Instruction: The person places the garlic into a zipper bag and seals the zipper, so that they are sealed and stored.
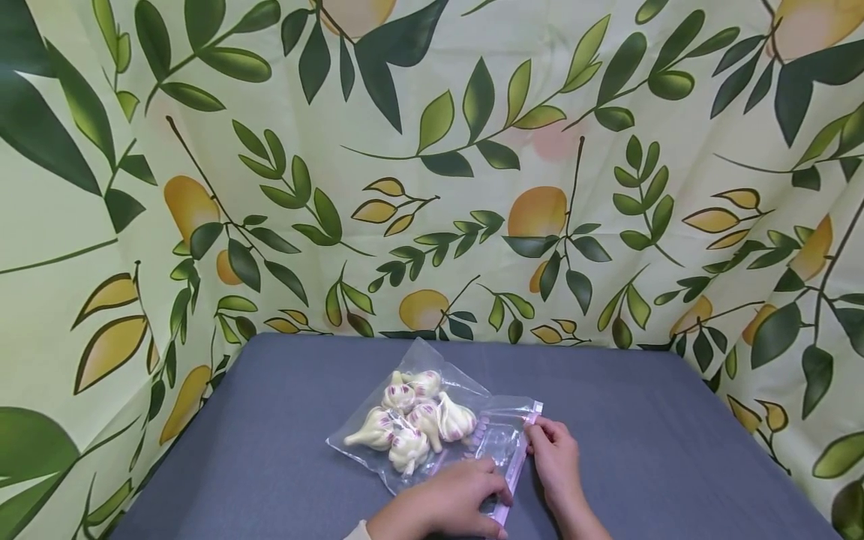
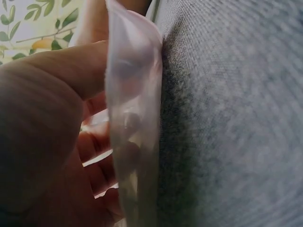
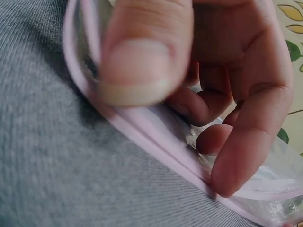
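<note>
A clear zip-lock bag [image 1: 421, 355] lies on the cloth, with several whole garlic bulbs [image 1: 456, 420] inside its far left part. Pink zip strips [image 1: 517, 466] run along its right edge, where the mouth is. My left hand [image 1: 459, 491] reaches over the bag and holds the near end of that edge between thumb and fingers. At the far end of the strip, my right hand [image 1: 556, 454] grips the edge with bent fingers. In the right wrist view, the thumb [image 3: 142, 66] lies on the strip and the two pink strips [image 3: 78, 61] stand apart beside it.
A grey-blue cloth [image 1: 270, 442] covers the tabletop. Behind and at both sides hangs a pale curtain [image 1: 466, 225] printed with leaves and yellow fruit, meeting the table's back edge.
</note>
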`<state>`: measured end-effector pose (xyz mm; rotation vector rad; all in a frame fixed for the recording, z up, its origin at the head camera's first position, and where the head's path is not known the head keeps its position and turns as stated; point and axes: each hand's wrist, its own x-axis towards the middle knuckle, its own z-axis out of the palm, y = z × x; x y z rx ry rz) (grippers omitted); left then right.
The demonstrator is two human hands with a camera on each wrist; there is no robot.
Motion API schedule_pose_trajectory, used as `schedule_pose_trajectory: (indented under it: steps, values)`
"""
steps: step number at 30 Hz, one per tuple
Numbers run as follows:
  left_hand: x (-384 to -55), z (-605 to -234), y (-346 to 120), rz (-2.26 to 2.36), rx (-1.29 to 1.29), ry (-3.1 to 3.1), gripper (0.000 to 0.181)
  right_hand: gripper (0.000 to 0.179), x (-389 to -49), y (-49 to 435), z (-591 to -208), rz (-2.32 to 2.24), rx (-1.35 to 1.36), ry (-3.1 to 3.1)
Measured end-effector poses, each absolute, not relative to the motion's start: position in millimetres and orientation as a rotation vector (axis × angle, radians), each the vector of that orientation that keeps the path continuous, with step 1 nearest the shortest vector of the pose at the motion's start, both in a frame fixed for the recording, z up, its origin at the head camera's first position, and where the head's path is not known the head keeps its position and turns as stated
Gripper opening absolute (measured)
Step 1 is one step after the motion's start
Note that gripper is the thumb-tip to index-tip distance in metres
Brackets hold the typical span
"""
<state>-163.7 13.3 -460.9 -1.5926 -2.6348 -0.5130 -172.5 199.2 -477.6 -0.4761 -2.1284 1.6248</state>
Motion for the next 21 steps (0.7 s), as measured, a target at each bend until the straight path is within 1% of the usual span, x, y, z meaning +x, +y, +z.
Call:
schedule_pose_trajectory:
  steps: [4,12,21]
  values:
    - [-162.8,-459.6,13.0,-0.505,-1.601,-2.662,0.034,0.023,-173.3,201.8,-477.9,1.588,-0.497,-2.156]
    - [-168.8,-460.2,13.0,-0.419,-1.693,-2.647,0.041,0.037,-184.5,216.8,-476.7,1.991,-0.497,-2.072]
    - [-171.1,-461.4,14.2,-0.447,-1.795,-2.679,0.032,0.038,-184.6,219.6,-479.9,2.016,-0.538,-2.094]
